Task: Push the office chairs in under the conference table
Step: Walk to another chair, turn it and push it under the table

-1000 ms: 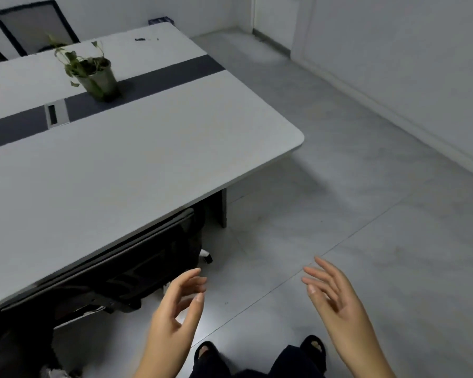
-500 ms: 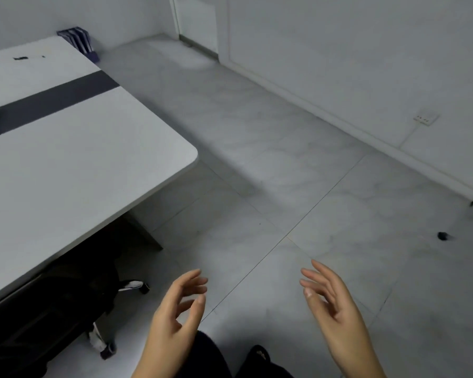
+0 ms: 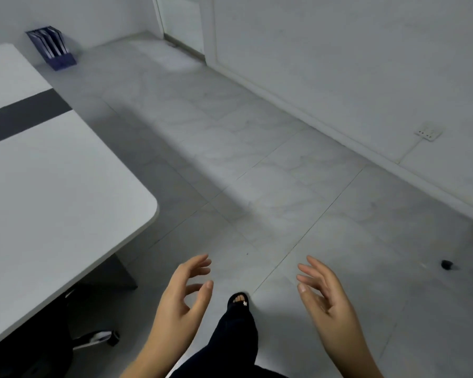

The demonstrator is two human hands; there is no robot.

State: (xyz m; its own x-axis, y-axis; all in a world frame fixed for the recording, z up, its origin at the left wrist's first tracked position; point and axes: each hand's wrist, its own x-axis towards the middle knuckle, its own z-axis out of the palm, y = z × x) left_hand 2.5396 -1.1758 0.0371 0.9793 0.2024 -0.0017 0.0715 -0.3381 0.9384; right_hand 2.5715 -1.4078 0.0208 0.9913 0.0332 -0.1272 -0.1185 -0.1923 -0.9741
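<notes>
The white conference table (image 3: 66, 192) with a dark centre stripe fills the left side, its rounded corner pointing right. Under its near edge sits a black office chair (image 3: 38, 342), mostly hidden in shadow; one base leg with a caster (image 3: 112, 338) sticks out onto the floor. My left hand (image 3: 183, 298) hovers in front of me to the right of the chair, fingers loosely curled and holding nothing. My right hand (image 3: 325, 293) is raised beside it, fingers relaxed, also holding nothing. Neither hand touches the chair or table.
Grey tiled floor (image 3: 257, 173) stretches ahead to a white wall with a socket (image 3: 428, 130). A blue file holder (image 3: 52, 47) stands on the floor by the far wall. Small dark objects (image 3: 447, 264) lie on the floor at right. My foot (image 3: 239, 300) steps forward between my hands.
My view has swung right, away from the table; the plant and most of the chair have left the frame. Both hands keep the same relaxed pose, and my foot has stepped forward.
</notes>
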